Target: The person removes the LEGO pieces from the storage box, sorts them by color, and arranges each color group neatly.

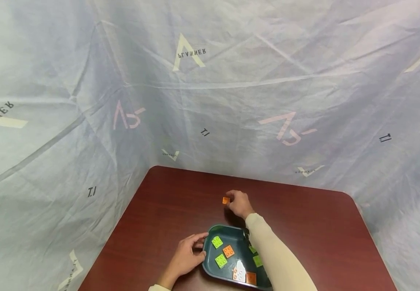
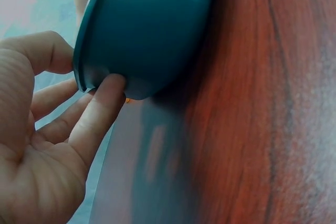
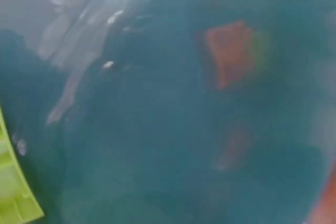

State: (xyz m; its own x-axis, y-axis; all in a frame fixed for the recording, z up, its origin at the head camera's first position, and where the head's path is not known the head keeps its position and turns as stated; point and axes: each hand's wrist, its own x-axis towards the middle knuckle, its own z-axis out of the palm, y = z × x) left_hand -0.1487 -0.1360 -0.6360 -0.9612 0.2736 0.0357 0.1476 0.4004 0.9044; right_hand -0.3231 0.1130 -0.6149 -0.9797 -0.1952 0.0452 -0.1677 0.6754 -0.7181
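My right hand (image 1: 240, 203) is stretched out past the far side of the tray and pinches a small orange toy brick (image 1: 226, 200) by its side, over the table. My left hand (image 1: 187, 255) holds the left rim of a dark teal tray (image 1: 228, 279). In the left wrist view, the bent fingers (image 2: 100, 116) meet the tray's rim and outer wall (image 2: 147, 24). Inside the tray lie green bricks (image 1: 221, 260) and orange bricks (image 1: 228, 251), studs showing on several. My right sleeve covers the tray's right part. The right wrist view is blurred and shows no clear hand.
A reddish-brown wooden table (image 1: 181, 198) with rounded far corners carries the tray near its front. Pale printed sheeting (image 1: 232, 101) hangs behind it and along the sides. In the right wrist view, a green brick (image 3: 16, 182) shows at the left edge.
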